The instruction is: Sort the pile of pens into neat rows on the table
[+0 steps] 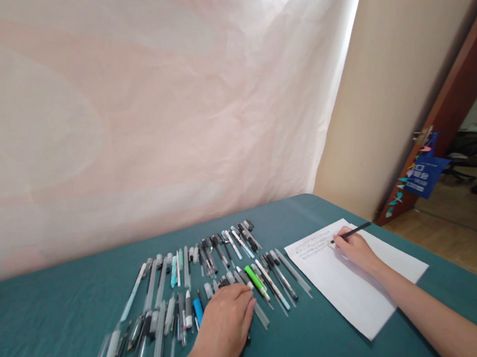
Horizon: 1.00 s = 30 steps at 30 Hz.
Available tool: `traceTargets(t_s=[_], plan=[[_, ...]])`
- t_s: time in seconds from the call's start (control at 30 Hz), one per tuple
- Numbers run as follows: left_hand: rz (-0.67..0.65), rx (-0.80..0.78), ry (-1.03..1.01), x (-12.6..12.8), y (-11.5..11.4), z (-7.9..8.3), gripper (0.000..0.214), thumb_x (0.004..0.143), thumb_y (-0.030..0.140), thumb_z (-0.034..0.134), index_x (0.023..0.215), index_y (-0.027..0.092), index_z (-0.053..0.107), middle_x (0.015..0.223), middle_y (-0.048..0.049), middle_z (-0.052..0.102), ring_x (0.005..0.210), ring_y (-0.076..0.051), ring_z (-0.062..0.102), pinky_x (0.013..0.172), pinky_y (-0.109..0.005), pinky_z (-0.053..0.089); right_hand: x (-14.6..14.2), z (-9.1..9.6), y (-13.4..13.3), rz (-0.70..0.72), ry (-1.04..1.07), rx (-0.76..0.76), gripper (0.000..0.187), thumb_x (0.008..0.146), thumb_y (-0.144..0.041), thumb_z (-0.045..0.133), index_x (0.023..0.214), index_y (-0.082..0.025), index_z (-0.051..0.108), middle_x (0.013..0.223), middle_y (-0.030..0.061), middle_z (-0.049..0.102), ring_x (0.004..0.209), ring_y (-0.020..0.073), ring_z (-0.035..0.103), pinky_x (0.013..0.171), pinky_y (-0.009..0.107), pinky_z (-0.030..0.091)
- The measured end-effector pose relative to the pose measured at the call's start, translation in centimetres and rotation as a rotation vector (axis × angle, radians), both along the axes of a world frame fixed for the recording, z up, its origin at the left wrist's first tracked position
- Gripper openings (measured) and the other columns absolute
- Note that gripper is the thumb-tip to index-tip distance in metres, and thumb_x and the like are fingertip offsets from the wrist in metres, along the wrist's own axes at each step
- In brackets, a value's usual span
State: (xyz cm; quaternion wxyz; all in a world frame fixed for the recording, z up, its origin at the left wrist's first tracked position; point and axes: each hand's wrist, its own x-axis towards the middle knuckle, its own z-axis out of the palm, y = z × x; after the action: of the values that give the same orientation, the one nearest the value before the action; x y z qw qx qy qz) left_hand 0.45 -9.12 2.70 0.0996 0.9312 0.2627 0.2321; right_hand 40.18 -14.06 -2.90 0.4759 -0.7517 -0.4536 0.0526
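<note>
My right hand [357, 250] is closed around a slim black pencil [357, 231] with a pale tip. That tip touches a white sheet of paper [356, 303], whose upper left bears several lines of small handwriting. My left hand [228, 317] lies low over the rows of pens, back upward, fingers bent and pressed together. Whatever is beneath its fingers is hidden, apart from a dark end peeking out below. Close by its fingertips lie a bright green highlighter [257, 282] and a pale-barrelled pen [272, 284]. A blue pen [198, 311] sits just left of the hand.
Several clear, black, white and turquoise pens [175, 269] spread in two rough rows over the green tablecloth [43, 333]. Behind the table hangs a pale pink sheet [166, 94]. At the right are a wooden door frame [452, 98], a blue hanging sign [426, 175] and an office chair [467, 151].
</note>
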Motion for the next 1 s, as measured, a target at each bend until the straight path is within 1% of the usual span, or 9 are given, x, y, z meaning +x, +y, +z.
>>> traceTargets(t_s=[0.13,0.27,0.73,1.0], plan=[[-0.007,0.025,-0.031,-0.01,0.01,-0.06,0.030,0.087,0.025,0.033,0.097,0.020,0.061,0.097,-0.0057,0.060,0.091,-0.016,0.055,0.085,-0.032,0.042,0.04,-0.10,0.04,0.000,0.008,-0.003,0.020,0.072,-0.034,0.049,0.061,-0.018,0.048,0.046,-0.0049,0.046,0.042,0.0098,0.044,0.041,0.021,0.032],[-0.002,0.009,-0.007,-0.01,0.05,-0.07,0.030,0.087,0.025,0.033,0.098,0.021,0.060,0.098,-0.0052,0.060,0.092,-0.017,0.054,0.086,-0.033,0.042,0.07,-0.15,0.06,-0.004,0.018,-0.004,0.019,0.071,-0.034,0.048,0.062,-0.018,0.048,0.046,-0.0048,0.047,0.040,0.0095,0.043,0.039,0.020,0.031],[0.009,-0.008,0.035,-0.05,0.01,0.04,0.030,0.087,0.026,0.033,0.101,0.024,0.059,0.101,-0.0032,0.060,0.093,-0.018,0.053,0.087,-0.035,0.041,-0.04,0.00,-0.01,0.001,0.005,-0.012,0.016,0.073,-0.031,0.048,0.063,-0.018,0.047,0.048,-0.0047,0.046,0.042,0.0097,0.043,0.041,0.021,0.032],[0.009,-0.013,0.035,-0.02,0.05,-0.17,0.030,0.087,0.026,0.032,0.101,0.023,0.059,0.102,-0.0035,0.059,0.094,-0.018,0.053,0.087,-0.035,0.040,-0.24,0.48,-0.06,-0.002,0.003,0.003,0.016,0.070,-0.029,0.050,0.059,-0.018,0.047,0.050,-0.0036,0.046,0.046,0.0099,0.044,0.044,0.021,0.033]])
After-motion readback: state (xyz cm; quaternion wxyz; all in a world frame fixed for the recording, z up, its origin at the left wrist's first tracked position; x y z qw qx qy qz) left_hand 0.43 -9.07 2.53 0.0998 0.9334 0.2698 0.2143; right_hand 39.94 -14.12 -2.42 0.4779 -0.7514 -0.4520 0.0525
